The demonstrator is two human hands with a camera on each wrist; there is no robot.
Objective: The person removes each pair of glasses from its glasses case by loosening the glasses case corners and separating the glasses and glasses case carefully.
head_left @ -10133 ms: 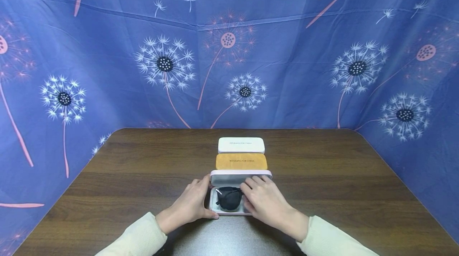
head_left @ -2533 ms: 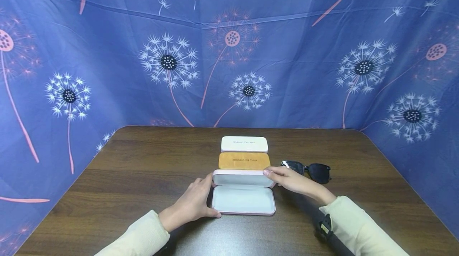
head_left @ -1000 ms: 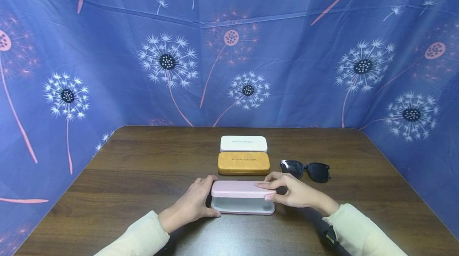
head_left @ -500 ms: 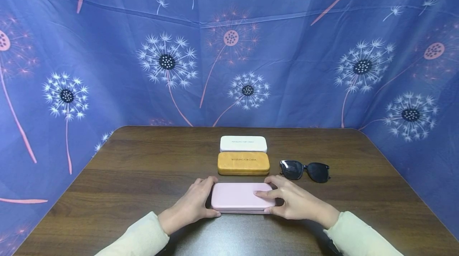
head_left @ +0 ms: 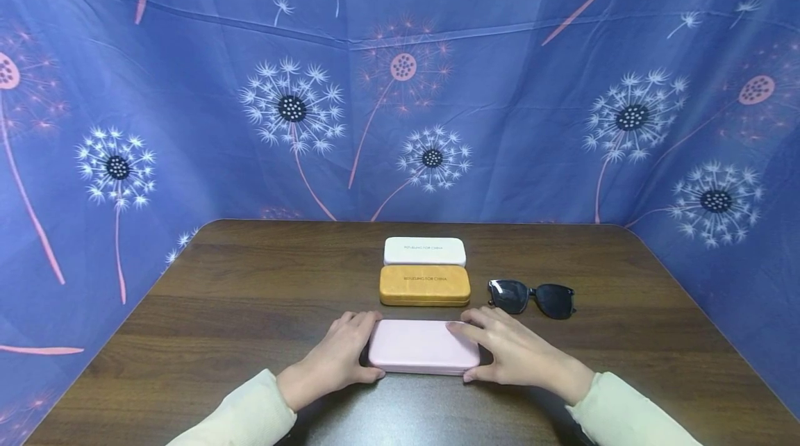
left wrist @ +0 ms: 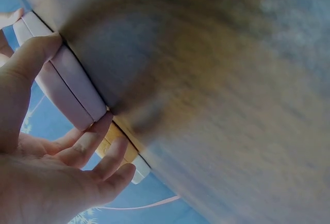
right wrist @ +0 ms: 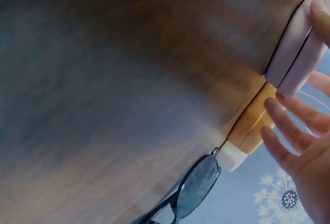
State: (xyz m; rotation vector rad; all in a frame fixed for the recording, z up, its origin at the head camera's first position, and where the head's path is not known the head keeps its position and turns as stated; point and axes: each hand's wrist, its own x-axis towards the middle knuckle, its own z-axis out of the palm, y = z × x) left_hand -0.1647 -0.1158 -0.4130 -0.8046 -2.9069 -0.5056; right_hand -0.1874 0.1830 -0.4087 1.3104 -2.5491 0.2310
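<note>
lying flat on the bench, between the person's two hands, the pink case has its lid down, with only a thin seam showing along its side in both wrist views. the left hand holds its left end, thumb at the front corner and fingers bent round toward the back. the right hand grips the other end, thumb at the front corner, one finger laid across the top of the lid and others reaching behind.

the step in hand looks to be closing this case, and it seems all but done; whether the lid has fully caught cannot be told. the next move would likely call for a light press to be sure of it, then loosening both hands evenly so that the case does not skid or turn.

just behind it, with a strip of bare wood between, sits the mustard case, also closed, and behind that the white case; whether those two touch is hard to tell. to the right of the mustard case lie the sunglasses, outside every case and near the right hand's fingers. beyond the bench hangs a blue cloth printed with dandelions.
</note>
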